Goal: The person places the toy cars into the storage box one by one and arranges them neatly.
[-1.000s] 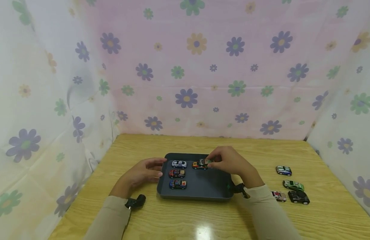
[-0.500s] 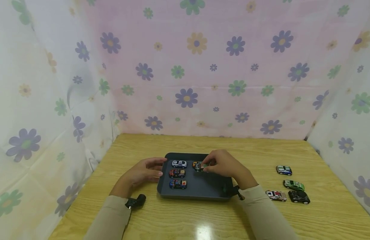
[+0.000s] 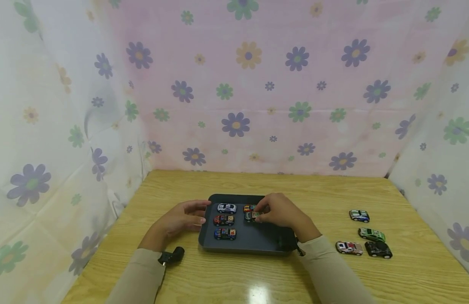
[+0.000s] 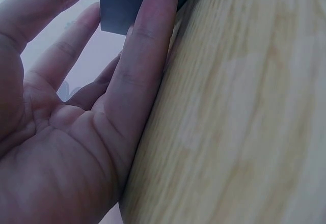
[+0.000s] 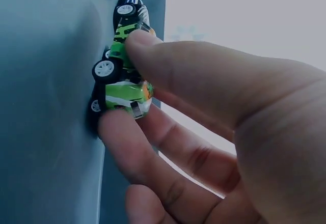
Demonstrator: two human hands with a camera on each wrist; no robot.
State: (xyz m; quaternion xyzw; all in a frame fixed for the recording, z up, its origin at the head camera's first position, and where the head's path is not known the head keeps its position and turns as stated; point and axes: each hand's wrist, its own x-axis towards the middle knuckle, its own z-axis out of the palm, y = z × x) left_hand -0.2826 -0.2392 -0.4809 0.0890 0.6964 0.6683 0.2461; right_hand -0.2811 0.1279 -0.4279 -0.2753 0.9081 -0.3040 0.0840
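My right hand [image 3: 282, 214] pinches a green toy car [image 3: 251, 217] between thumb and fingers, low over the floor of the dark grey tray [image 3: 253, 240]. In the right wrist view the thumb lies on the green car's side [image 5: 122, 43], and its white-hubbed wheels show. Just behind it is an orange-red toy car [image 3: 248, 208], partly covered by the fingers. A white car [image 3: 227, 207], a red car [image 3: 224, 220] and a blue car [image 3: 224, 233] form a column at the tray's left. My left hand [image 3: 180, 218] is at the tray's left wall with fingers extended; contact is unclear.
Right of the tray, on the wooden table [image 3: 219, 278], lie a white-and-blue car [image 3: 359, 215], a green car [image 3: 372, 234], a black car [image 3: 378, 249] and a white-and-red car [image 3: 349, 248]. Flowered cloth [image 3: 272, 105] walls off the back and sides.
My right hand has brought the green car left and toward me, from over the orange-red car to in front of it. The left hand has stayed in place.
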